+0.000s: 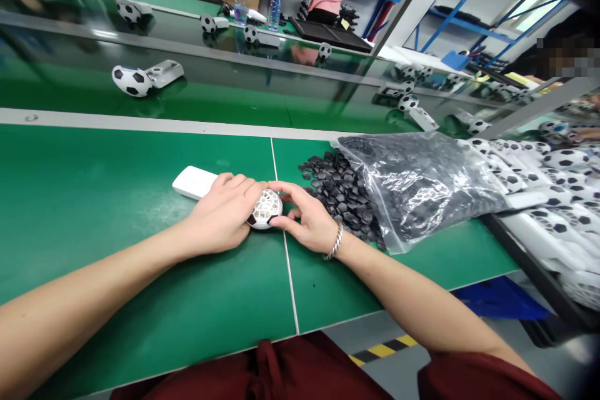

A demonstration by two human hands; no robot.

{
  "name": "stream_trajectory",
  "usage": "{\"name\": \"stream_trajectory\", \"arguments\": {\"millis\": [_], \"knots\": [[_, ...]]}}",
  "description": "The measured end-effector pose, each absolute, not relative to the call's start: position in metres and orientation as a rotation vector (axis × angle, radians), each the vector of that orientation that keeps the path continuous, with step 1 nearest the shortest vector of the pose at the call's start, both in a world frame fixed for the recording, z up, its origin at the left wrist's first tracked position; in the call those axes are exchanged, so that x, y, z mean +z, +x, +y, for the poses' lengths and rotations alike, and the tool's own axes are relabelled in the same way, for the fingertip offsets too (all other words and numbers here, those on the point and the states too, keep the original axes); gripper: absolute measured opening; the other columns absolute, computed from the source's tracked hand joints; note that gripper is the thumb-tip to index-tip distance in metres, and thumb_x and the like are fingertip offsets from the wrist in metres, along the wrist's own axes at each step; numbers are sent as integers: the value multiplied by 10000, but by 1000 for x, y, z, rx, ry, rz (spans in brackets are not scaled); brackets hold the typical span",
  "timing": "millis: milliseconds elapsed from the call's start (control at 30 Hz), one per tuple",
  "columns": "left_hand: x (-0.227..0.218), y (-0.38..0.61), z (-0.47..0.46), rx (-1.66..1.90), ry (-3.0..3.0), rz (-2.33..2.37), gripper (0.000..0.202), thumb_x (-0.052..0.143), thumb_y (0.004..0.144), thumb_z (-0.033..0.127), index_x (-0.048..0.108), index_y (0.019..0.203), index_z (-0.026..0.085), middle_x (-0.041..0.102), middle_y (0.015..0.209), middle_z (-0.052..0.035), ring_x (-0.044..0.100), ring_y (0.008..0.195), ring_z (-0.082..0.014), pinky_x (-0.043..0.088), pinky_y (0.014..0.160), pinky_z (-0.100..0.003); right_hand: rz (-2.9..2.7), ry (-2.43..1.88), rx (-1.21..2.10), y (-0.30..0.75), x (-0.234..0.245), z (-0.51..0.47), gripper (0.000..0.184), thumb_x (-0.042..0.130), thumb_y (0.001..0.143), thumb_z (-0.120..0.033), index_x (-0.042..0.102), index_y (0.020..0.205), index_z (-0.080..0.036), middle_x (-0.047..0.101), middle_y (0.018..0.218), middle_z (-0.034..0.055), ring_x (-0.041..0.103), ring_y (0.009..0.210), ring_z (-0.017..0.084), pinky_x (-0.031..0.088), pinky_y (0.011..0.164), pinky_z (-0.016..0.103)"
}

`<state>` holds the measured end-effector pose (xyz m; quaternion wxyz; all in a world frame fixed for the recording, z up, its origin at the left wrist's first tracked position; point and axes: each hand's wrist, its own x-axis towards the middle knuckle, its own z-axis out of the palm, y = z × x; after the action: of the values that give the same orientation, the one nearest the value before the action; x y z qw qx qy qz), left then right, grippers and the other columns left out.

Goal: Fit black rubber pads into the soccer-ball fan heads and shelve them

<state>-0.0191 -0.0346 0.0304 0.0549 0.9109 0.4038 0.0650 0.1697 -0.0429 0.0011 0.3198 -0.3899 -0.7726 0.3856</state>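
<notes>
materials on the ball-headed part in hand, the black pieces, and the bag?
Ball-headed part, held by left hand and right hand: looks like moulded plastic, white, smooth with a slight sheen; open lattice head.
Black pieces: probably hard plastic, dark, semi-gloss, uniform hexagon-like shapes.
Bag: thin clear plastic film, wrinkled, with glare streaks.

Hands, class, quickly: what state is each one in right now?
Left hand: closed over the football-shaped white gadget.
Right hand: fingertips gripping the same gadget's ball end.
</notes>
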Motion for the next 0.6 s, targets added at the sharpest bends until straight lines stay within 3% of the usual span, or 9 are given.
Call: {"name": "stream_trajectory", "arguments": {"millis": [167,267,433,533,600], "knots": [[34,-20,-34,195,2730,1154,521,433,643,83,452,1160,148,582,1029,-86,491,964,-247,334,866,-406,-1879,-1031,1204,178,11,-27,429,655,698,-381,504,1053,-193,561,1093,82,575,940,179,521,634,260],[36,-24,-31,206,2730,1069,570,412,646,47,438,1198,185,584,1066,-70,483,1001,-236,341,874,-390,-1740,-1141,926,199,22,-13,253,581,762,-347,559,945,-174,609,944,58,579,832,144,496,723,295],[33,-36,-20,247,2791,1103,551,350,709,28,466,1212,220,603,1050,-65,471,1037,-251,285,951,-477,-1839,-1472,369,231,26,0,67,607,732,-236,614,729,-169,579,720,13,517,603,107,467,656,286],[31,-39,-16,353,2805,1292,540,319,738,11,489,1204,225,563,1150,-89,431,1113,-277,220,986,-538,-2074,-1459,297,232,22,-1,36,619,735,-205,638,713,-184,591,709,11,536,634,121,459,661,288],[30,-41,-15,363,2782,1364,539,325,743,14,484,1213,225,518,1214,-98,396,1153,-291,253,975,-529,-2245,-1414,283,228,20,-3,20,633,733,-188,653,737,-192,623,747,18,562,720,147,454,727,317]]}}
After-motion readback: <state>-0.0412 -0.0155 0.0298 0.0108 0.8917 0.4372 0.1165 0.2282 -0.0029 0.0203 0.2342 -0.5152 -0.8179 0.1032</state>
